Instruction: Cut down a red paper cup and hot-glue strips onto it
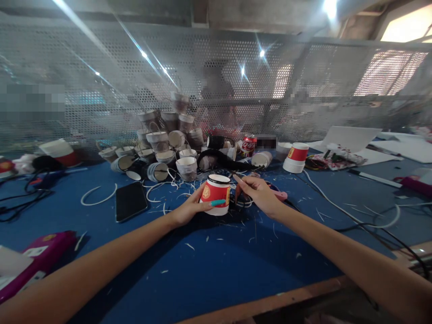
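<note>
My left hand [191, 208] grips a red and white paper cup [216, 192] from its left side, holding it upright on the blue table [209, 265]. My right hand [259, 192] is pinched on a thin dark tool [236, 176] whose tip points at the cup's upper right rim. A pink object [281, 195] lies just behind my right hand. White paper scraps and strips litter the cloth around the cup.
A pile of cut paper cups with handles [165, 144] stands behind. A black phone [130, 200] lies left. A soda can [249, 145], a cup stack [297, 157], cables [354, 216] on the right, a magenta case [37, 256] at near left. Perforated metal screen behind.
</note>
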A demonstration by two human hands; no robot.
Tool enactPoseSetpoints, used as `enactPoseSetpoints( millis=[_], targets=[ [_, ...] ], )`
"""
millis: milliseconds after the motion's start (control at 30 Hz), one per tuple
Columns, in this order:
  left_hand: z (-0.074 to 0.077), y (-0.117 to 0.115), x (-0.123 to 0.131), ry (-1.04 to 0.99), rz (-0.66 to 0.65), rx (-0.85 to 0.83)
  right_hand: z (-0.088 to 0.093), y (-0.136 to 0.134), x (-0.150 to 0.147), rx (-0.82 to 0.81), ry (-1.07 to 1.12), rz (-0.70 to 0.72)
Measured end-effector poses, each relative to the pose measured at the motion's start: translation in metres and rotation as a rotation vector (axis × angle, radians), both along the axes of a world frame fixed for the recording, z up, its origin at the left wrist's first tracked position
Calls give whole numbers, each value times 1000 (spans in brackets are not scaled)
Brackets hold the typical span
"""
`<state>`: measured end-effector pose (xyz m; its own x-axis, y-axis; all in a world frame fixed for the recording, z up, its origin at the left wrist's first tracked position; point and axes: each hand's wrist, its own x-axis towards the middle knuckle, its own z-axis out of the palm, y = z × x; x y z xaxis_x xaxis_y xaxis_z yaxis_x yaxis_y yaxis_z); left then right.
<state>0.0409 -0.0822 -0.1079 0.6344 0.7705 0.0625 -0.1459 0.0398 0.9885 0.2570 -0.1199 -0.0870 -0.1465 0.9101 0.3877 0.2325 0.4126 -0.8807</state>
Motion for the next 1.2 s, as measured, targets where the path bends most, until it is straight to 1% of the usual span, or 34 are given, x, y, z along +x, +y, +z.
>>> enactPoseSetpoints(
  millis=[100,200,433,700,867,1033,1200],
  targets=[
    [1,2,1,-34,-2,-2,-3,1,-1,-44,51,9],
    [2,4,3,-44,-46,-29,-5,1,-1,-97,118,38],
    [8,2,5,-90,-127,-78,-2,-3,-3,-127,152,75],
    [4,3,5,-43,-108,-52,-1,-5,-5,-130,166,108],
    [2,4,4,21,-60,-39,3,-8,-6,-118,160,110],
    [2,3,4,-13,-87,-48,3,-7,-6,-97,152,102],
    [0,6,3,-37,-125,-98,-1,-4,-4,-74,117,92]
  ],
)
